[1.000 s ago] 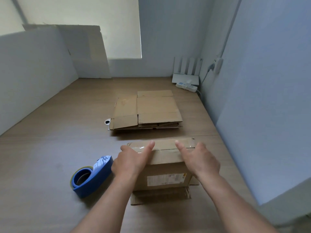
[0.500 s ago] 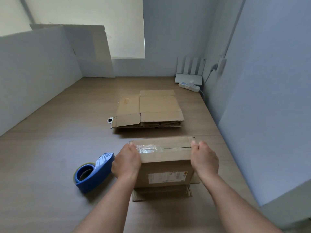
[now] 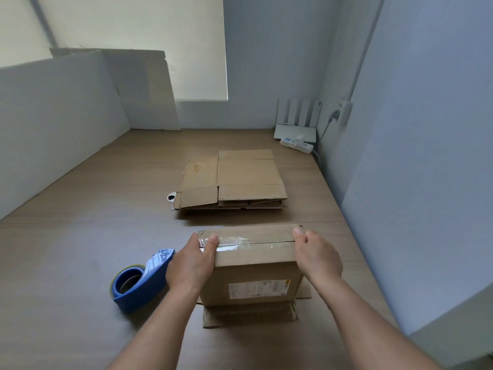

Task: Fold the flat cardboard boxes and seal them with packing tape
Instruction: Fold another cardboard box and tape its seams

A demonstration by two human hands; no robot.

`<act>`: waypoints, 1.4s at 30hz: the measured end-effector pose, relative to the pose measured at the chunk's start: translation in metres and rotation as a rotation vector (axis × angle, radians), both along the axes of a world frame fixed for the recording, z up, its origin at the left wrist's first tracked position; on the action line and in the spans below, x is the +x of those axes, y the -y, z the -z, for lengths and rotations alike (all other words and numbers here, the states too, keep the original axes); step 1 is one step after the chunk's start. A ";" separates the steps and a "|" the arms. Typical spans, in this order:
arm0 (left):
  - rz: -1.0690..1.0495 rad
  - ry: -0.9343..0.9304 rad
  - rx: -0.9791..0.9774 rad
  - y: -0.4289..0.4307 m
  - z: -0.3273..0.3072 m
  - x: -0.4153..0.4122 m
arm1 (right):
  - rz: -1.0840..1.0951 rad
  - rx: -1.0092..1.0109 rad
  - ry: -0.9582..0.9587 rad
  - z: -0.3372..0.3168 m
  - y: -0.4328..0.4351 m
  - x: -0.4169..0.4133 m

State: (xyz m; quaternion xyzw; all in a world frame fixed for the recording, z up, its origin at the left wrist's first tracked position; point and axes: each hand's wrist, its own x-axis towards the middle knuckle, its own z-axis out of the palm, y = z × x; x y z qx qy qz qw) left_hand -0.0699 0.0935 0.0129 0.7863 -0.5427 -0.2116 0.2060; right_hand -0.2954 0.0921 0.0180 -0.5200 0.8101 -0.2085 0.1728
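Both hands have slid out from the top of the box (image 3: 253,263) to its ends. The left hand (image 3: 190,265) closes its grip round the left edge and the right hand (image 3: 317,259) round the right. The box sits taped on the desk (image 3: 80,249), with the tape dispenser (image 3: 141,281) just to its left and the flat boxes (image 3: 240,177) beyond.

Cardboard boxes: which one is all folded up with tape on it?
The standing box between the left hand and right hand, with clear tape across its top. The other boxes lie flat in a stack behind it.
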 end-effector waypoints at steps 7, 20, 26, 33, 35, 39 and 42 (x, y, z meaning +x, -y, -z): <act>0.221 -0.581 0.134 -0.023 -0.014 0.034 | -0.046 -0.027 0.029 -0.001 0.014 -0.008; 0.367 0.046 0.141 -0.112 -0.025 -0.019 | -0.308 -0.001 0.257 -0.010 0.046 0.070; 0.267 -0.008 0.027 -0.076 -0.009 -0.050 | -0.518 0.042 0.332 -0.001 0.014 0.064; 0.418 -0.149 0.068 -0.047 -0.007 -0.042 | -0.635 -0.029 0.597 0.013 -0.017 0.030; 0.507 -0.252 0.088 -0.046 -0.010 -0.033 | -0.621 -0.060 0.601 0.012 -0.022 0.026; 0.554 -0.371 0.065 -0.042 -0.012 -0.022 | -0.683 0.029 0.452 0.005 -0.023 0.028; 0.642 -0.350 0.206 -0.031 -0.012 -0.003 | -0.716 0.085 0.319 0.000 -0.026 0.032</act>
